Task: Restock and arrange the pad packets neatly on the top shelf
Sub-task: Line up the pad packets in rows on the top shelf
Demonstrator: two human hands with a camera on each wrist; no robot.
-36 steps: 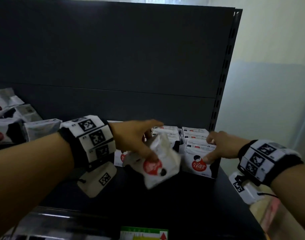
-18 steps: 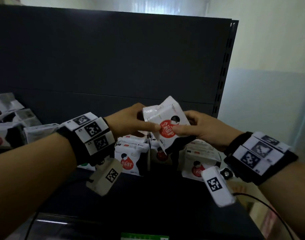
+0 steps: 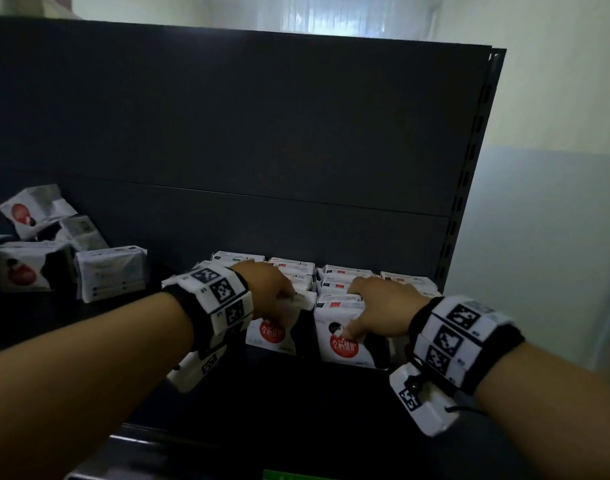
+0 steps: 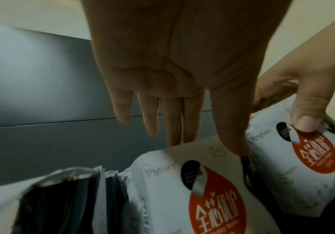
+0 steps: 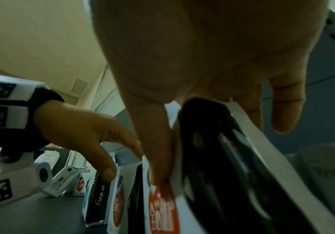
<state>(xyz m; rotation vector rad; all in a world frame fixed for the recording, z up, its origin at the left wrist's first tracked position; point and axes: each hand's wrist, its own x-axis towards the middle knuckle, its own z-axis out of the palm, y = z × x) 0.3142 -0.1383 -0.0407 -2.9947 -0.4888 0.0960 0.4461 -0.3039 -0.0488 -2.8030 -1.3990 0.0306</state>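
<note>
White pad packets with red drop logos stand in rows at the right end of the dark top shelf (image 3: 296, 396). My left hand (image 3: 276, 292) rests with straight fingers (image 4: 172, 123) on the top of a front-row packet (image 3: 272, 336), thumb at its upper corner. My right hand (image 3: 376, 306) grips the neighbouring front packet (image 3: 345, 348). Its thumb (image 4: 304, 123) presses that packet's printed face (image 5: 162, 210), and its fingers reach over the top. Several more packets (image 3: 345, 273) stand behind them.
A loose heap of packets (image 3: 109, 271) lies at the shelf's left, some on their sides. The dark back panel (image 3: 262, 133) rises behind, and a slotted upright (image 3: 470, 174) ends the shelf on the right. Bare shelf lies between heap and rows.
Half a second ago both hands held one packet up above the rows. Both hands have come down onto the front row, and no packet is in the air now.
</note>
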